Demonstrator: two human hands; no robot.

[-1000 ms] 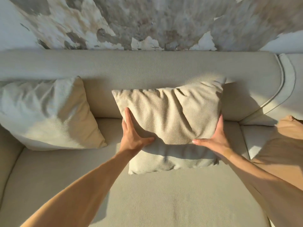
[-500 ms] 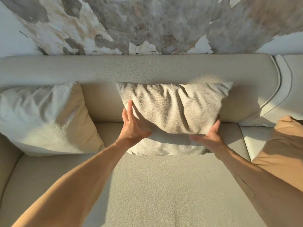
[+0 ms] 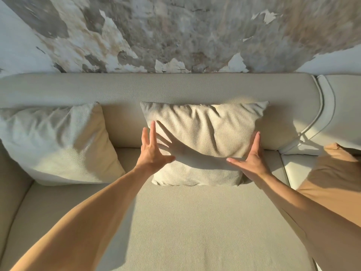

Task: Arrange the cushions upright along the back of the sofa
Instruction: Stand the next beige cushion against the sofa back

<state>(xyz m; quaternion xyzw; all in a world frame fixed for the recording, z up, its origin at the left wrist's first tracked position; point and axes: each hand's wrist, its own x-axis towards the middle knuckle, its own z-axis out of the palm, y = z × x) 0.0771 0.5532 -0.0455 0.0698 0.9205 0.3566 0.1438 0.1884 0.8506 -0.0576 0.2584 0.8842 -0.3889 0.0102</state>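
A beige cushion (image 3: 207,133) stands upright in the middle of the sofa, leaning against the backrest (image 3: 156,89). My left hand (image 3: 152,151) hovers at its lower left with fingers spread, just off the fabric and casting a shadow on it. My right hand (image 3: 252,159) lies flat with fingers apart at the cushion's lower right edge. Neither hand grips it. A second pale cushion (image 3: 56,143) leans upright against the backrest at the left. A tan cushion (image 3: 336,173) lies at the right edge, partly out of frame.
The sofa seat (image 3: 175,222) stretches wide and bare in front of the cushions. The left armrest (image 3: 9,182) and the curved right corner section (image 3: 332,114) bound it. A peeling, stained wall (image 3: 175,32) rises behind the backrest.
The middle cushion was pushed back and stood upright against the backrest. Both hands have let go of it and opened, the left one drawing slightly away.
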